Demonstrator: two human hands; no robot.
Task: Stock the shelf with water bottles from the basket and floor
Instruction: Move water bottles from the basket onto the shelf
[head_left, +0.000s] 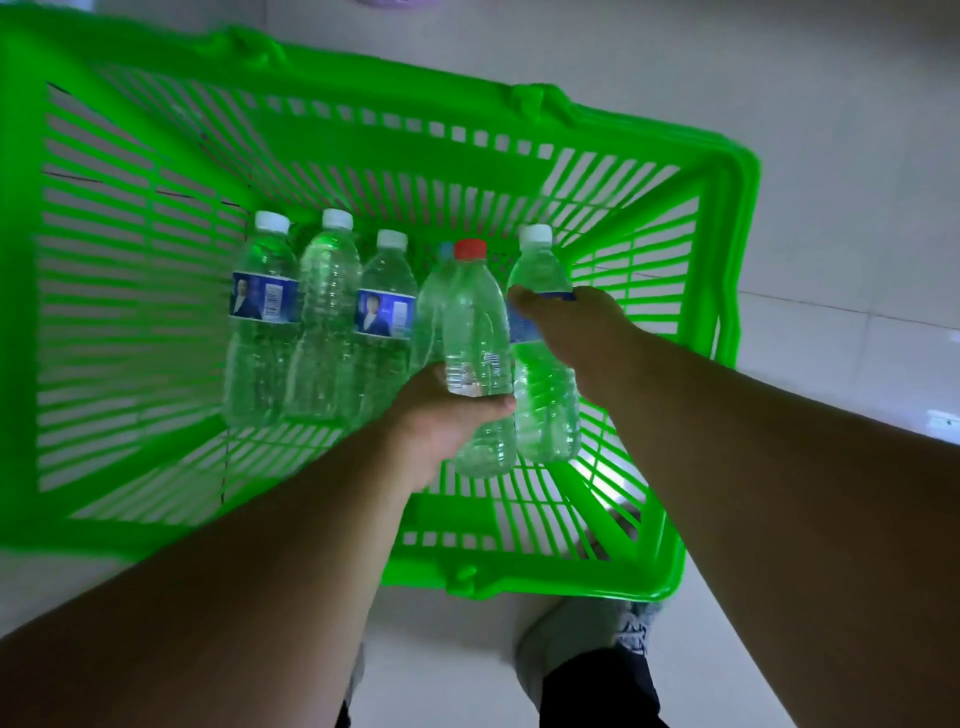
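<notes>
Green basket (722, 218), both hands on bottles.
Left hand (441, 415) grips red-capped bottle (475, 332); right hand (576, 332) grips white-capped bottle (543, 364) just beside.

Both arms stretched forward and down, left grip (447, 410) curled, right grip (571, 322) curled

Pale tiled floor (857, 104), thin grout lines showing at right. Green slatted basket (727, 218) sits directly on it, filling most of the view, tilted slightly in frame, handles folded down along the rim. Grey shoe (576, 644) on the floor just beside the basket's near edge, dark trouser cuff above it. Small purple object (397, 2) at the top edge, cut off, cannot tell what it is. Small white scrap (941, 418) on the tiles at far right.
</notes>
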